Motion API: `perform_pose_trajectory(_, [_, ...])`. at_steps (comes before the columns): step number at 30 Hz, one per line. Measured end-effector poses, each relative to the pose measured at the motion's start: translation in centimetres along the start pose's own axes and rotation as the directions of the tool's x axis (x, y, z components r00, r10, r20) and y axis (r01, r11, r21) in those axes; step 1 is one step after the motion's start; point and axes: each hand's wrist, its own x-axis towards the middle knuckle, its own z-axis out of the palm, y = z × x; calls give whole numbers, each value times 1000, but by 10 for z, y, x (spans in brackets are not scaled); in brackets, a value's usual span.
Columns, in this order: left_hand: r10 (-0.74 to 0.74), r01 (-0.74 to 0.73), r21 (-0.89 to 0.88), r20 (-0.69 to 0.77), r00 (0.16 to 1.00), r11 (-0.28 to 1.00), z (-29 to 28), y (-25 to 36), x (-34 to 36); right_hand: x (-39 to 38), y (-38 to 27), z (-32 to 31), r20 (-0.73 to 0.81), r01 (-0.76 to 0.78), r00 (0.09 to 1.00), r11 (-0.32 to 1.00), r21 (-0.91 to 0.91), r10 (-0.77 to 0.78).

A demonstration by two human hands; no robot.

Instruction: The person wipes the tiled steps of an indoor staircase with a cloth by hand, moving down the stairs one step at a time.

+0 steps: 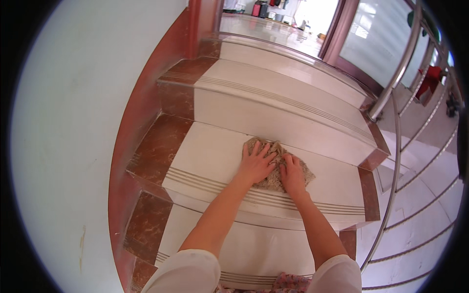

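Observation:
A crumpled brown-beige cleaning cloth (271, 181) lies on the pale tread of a stair step (210, 151), close to the riser behind it. My left hand (256, 165) rests on the cloth's left part, palm down, its fingers spread apart. On the right part of the same cloth is my right hand (291, 175), its fingers bent together over a bunched fold. Both forearms reach up from the lower edge, in white sleeves.
Brown marble-look borders (163, 141) edge the steps, beside a white wall (73, 136) on the left. A metal railing (398, 127) runs along the right. Higher up, a doorway opens onto a shiny floor (273, 31) with several objects at its far side.

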Motion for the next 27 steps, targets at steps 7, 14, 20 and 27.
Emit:
perform_pose_trajectory(7, [-114,114,11,61,992,993,-23,-60,-1,18,-36,56,25,-91,994,933,-349,107])
perform_pose_trajectory(14, [-189,188,17,101,977,982,-70,-130,-69,15,-109,98,150,119,986,938,-326,-73])
perform_pose_trajectory(20, [-312,312,18,56,948,950,-98,-137,-135,-10,-149,119,150,322,942,932,-165,-299])
perform_pose_trajectory(27, [-287,287,-18,-28,958,958,-79,-102,-169,-44,-145,94,142,406,893,902,150,-426])
